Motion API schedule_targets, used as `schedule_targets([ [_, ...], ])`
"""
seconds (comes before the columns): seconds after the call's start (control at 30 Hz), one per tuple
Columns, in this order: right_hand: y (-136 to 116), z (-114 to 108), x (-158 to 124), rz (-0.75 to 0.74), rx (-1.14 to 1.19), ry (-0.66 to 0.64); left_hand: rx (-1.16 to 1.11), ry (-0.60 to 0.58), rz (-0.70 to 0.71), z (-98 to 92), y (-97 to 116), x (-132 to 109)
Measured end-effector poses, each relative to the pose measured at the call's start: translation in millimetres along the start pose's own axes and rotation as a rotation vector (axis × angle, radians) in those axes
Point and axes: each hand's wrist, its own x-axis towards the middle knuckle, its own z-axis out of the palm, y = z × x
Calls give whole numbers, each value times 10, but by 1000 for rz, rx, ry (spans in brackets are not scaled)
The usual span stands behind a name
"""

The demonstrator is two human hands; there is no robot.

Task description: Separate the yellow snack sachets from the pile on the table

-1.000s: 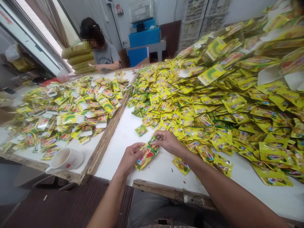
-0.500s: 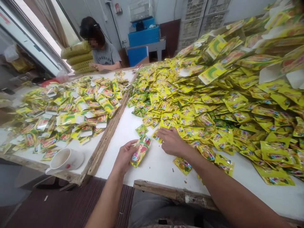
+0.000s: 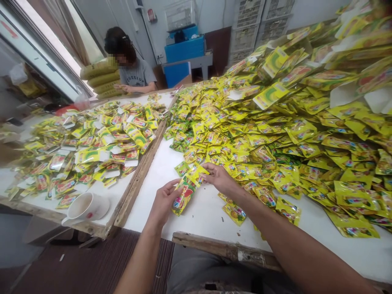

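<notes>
The fingers of the left hand [image 3: 163, 201] are curled around a small stack of sachets [image 3: 183, 196], pinching it with the thumb on top and the other fingers beneath; the stack shows red, green and yellow print and tilts up toward the right. Just beside it, the right hand [image 3: 219, 178] pinches a single yellow sachet [image 3: 199, 175] between thumb and forefinger, with its near corner touching or nearly touching the top of the stack. Both hands hover low over the white surface [image 3: 202, 214], close to its near wooden edge [image 3: 226, 251].

A loose green sachet [image 3: 181, 168] lies flat on the surface just behind the stack. Near the right wrist lies another sachet with a pineapple print [image 3: 234, 213].

Beyond the right hand rises a great heap of yellow sachets [image 3: 290, 122], sloping up to the far right and covering most of the surface. A wooden divider [image 3: 142, 173] separates this side from a second surface on the left, strewn with larger packets [image 3: 92, 147]. A white cup [image 3: 83, 207] stands at its near corner. At the far end another person [image 3: 134, 71] sits beside stacked yellow sacks [image 3: 99, 75], with blue crates [image 3: 185, 47] against the wall behind.
</notes>
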Motion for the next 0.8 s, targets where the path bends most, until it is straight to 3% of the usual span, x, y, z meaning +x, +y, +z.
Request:
schedule_targets([
  [0.13,-74,-66,-33,-61,-124,-69,27,-32,0,-25,30,-9],
  [0.33,-111,-106,-64,-229,-679,-134,76,-104,-11,34,108,-73],
  [0.43,-124,-85,-78,-283,-842,-181,93,-133,-43,87,111,-84],
  [0.67,-158,-79,-101,-206,-705,-125,35,-89,-51,91,76,-64],
  [0.8,-146,-42,-93,-224,-753,-113,46,-128,-60,78,79,-65],
])
